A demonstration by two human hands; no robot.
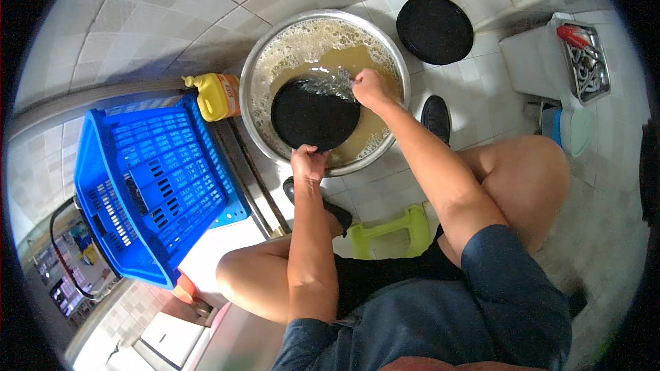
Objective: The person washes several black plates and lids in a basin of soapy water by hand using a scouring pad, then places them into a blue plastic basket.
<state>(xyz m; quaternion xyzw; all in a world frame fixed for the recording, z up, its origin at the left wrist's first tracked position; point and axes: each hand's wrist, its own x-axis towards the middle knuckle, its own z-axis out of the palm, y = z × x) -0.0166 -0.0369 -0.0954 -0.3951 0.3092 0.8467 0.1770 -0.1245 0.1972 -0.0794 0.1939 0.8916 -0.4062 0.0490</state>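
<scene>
Silvery and crumpled, a scrubber (330,85) sits clenched in the right hand (372,89), which reaches in from the lower right, knuckles up. The left hand (309,165) points straight ahead, clamped on the near edge of a round plate (313,120). Flat and matte black, the plate lies inside a metal basin (324,14) of foamy, yellow-brown water (371,58).

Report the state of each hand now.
Left hand: closed, holding the edge of a round black tray.
Right hand: closed, holding a shiny crumpled wad.
</scene>
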